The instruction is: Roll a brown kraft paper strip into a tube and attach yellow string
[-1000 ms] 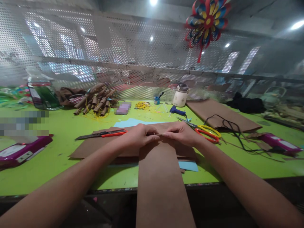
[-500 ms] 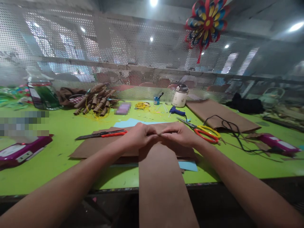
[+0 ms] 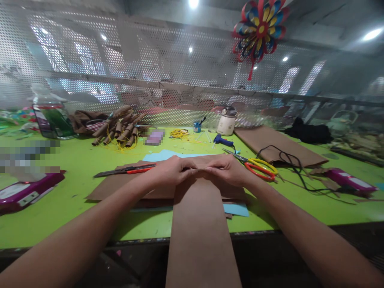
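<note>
A long strip of brown paper [image 3: 201, 224] runs from my hands down over the table's front edge. Its far end is pinched on the left side by my left hand [image 3: 175, 170], thumb against fingers. At the same end, my right hand [image 3: 226, 168] pinches the right side. The fingertips are close together, and the edge between them looks folded or curled. Beneath lies a stack of brown paper sheets [image 3: 120, 190] with a light blue sheet [image 3: 237, 209] under it. A red-handled utility knife [image 3: 126, 171] rests by my left wrist, and scissors [image 3: 261, 168] with yellow and red handles by my right.
Behind are rolled brown paper tubes [image 3: 120, 130], yellow string [image 3: 179, 133], a blue glue gun [image 3: 222, 140] and a white flask [image 3: 227, 121]. Folded brown paper [image 3: 276, 146] and a black cord [image 3: 295, 168] lie right. Purple power strips [image 3: 349, 181] sit at both sides.
Both hands keep their pinch on the strip's far end. My left fingers have shifted slightly to the left, and the strip's near end has swung a little left.
</note>
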The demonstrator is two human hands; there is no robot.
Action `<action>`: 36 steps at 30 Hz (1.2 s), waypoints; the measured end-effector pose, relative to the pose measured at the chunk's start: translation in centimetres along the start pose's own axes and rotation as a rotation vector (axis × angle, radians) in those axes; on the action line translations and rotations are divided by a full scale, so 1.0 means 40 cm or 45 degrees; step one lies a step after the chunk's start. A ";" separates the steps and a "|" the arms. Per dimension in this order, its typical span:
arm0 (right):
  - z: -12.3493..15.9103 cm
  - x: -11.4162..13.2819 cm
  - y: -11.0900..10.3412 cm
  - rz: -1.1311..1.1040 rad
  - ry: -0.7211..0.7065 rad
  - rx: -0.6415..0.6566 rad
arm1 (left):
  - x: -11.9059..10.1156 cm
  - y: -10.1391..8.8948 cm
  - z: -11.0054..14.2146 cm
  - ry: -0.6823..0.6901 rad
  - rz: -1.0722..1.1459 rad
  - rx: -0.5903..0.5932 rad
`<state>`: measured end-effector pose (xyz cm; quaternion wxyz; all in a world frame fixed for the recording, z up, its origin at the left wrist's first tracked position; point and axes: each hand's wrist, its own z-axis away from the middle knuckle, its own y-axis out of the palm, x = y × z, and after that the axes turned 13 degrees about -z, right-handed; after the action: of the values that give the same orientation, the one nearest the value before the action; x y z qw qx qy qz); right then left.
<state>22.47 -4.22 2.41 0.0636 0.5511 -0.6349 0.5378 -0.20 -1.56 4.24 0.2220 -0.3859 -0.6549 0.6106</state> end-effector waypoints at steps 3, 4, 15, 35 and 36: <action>0.001 0.000 0.000 0.047 0.006 0.062 | -0.002 -0.008 0.002 -0.042 -0.046 0.044; 0.001 0.000 0.001 0.056 0.001 0.087 | -0.005 -0.010 0.002 -0.051 -0.069 0.050; 0.000 -0.003 0.001 0.148 -0.012 0.110 | 0.004 0.008 0.005 -0.047 -0.238 0.068; -0.003 0.026 -0.005 0.072 -0.007 0.195 | -0.027 0.007 0.001 0.005 -0.138 -0.002; -0.002 0.028 -0.006 0.056 -0.011 0.206 | -0.026 0.008 0.000 0.014 -0.118 -0.001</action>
<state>22.17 -4.81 3.34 0.0042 0.5427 -0.6015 0.5862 0.52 -2.38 4.12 0.2535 -0.3586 -0.6712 0.5972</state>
